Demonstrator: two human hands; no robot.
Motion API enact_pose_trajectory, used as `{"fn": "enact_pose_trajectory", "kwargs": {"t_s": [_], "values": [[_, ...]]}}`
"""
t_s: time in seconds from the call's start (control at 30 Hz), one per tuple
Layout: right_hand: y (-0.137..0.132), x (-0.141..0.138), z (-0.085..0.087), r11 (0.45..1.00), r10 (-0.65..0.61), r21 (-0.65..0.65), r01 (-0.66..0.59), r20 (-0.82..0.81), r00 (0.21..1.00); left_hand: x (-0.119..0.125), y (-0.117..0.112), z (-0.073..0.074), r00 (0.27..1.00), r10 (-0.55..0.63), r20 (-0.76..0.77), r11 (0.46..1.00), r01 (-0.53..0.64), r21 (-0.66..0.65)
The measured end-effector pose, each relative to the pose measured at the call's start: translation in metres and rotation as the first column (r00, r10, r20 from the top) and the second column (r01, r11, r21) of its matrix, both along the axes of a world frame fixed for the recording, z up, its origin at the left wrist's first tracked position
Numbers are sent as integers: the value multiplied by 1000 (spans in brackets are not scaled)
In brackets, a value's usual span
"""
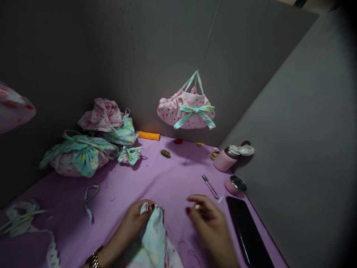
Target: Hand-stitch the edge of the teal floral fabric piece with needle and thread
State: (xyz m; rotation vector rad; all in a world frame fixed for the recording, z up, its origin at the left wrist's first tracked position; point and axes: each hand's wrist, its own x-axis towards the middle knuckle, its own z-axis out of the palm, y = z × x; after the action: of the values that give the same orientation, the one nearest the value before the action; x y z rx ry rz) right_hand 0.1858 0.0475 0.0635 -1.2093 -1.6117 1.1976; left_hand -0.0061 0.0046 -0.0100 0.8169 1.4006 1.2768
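Note:
My left hand [136, 219] pinches the gathered top edge of a mint floral fabric piece [154, 234]; a small pink-and-mint tip pokes out beside the thumb. Pink dotted cloth [173, 255] shows along the lower right of this piece. To the right and apart from the fabric, my right hand [208, 223] is raised, thumb and forefinger curled close together. Motion smears it somewhat, and whatever it pinches is too small to make out. Small thread snips [209, 186] lie beyond the right hand, and a black phone [248, 230] lies beside it.
A pink dotted pouch [189, 108] with a mint bow hangs from a string. Sewn pouches [80, 156] pile at the left, near a fabric tie [89, 201] and lace [51, 245]. Behind lie a thread spool [165, 153] and orange cloth [149, 136]. A pink flask [224, 160] and its cup [234, 186] stand right.

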Motion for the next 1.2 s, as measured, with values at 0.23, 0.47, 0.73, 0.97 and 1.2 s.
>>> {"fn": "enact_pose_trajectory", "kwargs": {"t_s": [0.23,0.47,0.73,0.97,1.2], "values": [[6,-44,-45,961,278,-75,-268,247,928,1,-3,7,997,-56,43,998,55,14],[6,-33,-45,942,332,-88,-325,91,939,0,-2,4,999,-50,19,999,50,12],[4,-28,-36,877,395,-245,-414,-123,910,-2,-2,3,999,-40,-21,999,40,11],[9,-31,-48,898,343,-251,-361,-113,933,-1,-1,7,998,-63,5,998,62,19],[12,-36,-56,895,323,-284,-345,-123,938,1,-3,4,990,-126,62,992,126,-2]]}}
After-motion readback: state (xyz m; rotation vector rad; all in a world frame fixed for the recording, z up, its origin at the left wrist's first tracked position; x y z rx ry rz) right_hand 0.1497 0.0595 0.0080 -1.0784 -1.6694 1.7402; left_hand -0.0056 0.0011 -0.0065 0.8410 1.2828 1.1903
